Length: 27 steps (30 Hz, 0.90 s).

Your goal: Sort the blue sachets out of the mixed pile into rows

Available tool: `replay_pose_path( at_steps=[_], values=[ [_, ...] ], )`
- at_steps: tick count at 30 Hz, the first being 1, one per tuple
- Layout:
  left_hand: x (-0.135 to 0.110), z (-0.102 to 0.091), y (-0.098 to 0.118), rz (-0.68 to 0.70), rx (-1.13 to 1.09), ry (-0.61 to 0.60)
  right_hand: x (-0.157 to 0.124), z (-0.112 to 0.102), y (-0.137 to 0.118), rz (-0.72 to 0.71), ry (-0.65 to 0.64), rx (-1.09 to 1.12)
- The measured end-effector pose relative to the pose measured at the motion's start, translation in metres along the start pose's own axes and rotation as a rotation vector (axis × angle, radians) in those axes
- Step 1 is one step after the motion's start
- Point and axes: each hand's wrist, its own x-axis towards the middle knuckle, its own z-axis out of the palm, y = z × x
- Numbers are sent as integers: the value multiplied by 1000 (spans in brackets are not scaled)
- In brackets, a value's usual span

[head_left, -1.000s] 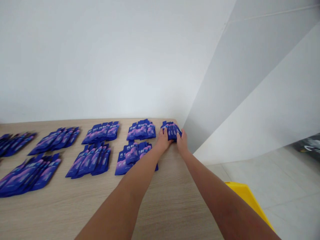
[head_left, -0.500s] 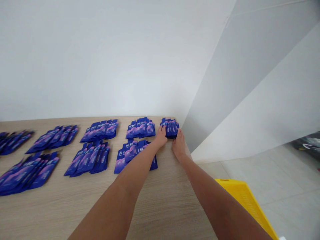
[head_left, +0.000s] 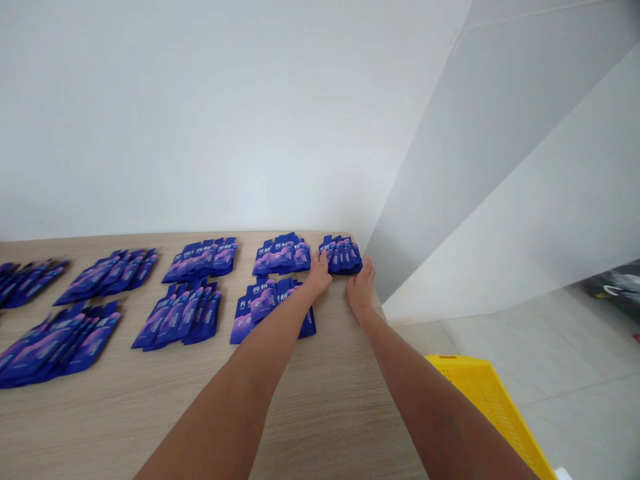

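A fanned pile of blue-purple pouches (head_left: 344, 257) with white lettering lies at the table's far right corner. My left hand (head_left: 319, 272) rests at the pile's left edge, its fingers stretched out and touching the nearest pouch. On the other side, my right hand (head_left: 362, 288) is open beside the pile's lower right corner, fingers extended past it. Neither hand is gripping a pouch. Just left of my left hand is another pouch pile (head_left: 281, 255), and a nearer pile (head_left: 261, 303) is partly hidden by my left forearm.
More pouch piles (head_left: 177, 315) stand in two rows along the wooden table (head_left: 165, 407), towards the left. A white wall (head_left: 200, 120) closes the back, with an angled panel (head_left: 480, 180) at right. Below the table's right edge sits a yellow crate (head_left: 480, 383) on the tiled floor.
My right hand has moved slightly right, off the pile's corner. The pouches at the corner are spread a little wider to the right. My left hand has shifted slightly left.
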Motion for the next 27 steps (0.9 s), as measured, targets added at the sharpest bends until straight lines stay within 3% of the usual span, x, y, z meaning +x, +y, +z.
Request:
replay_pose_path(
  at_steps=[10,18,27],
  values=[
    [1,9,-3,40,-5,-11,2,13,9,-57,-58,-21],
    [1,9,-3,49,68,19,1,19,12,-119,26,-26],
    [0,11,7,-100,189,68,2,18,13,-133,35,-10]
  ],
)
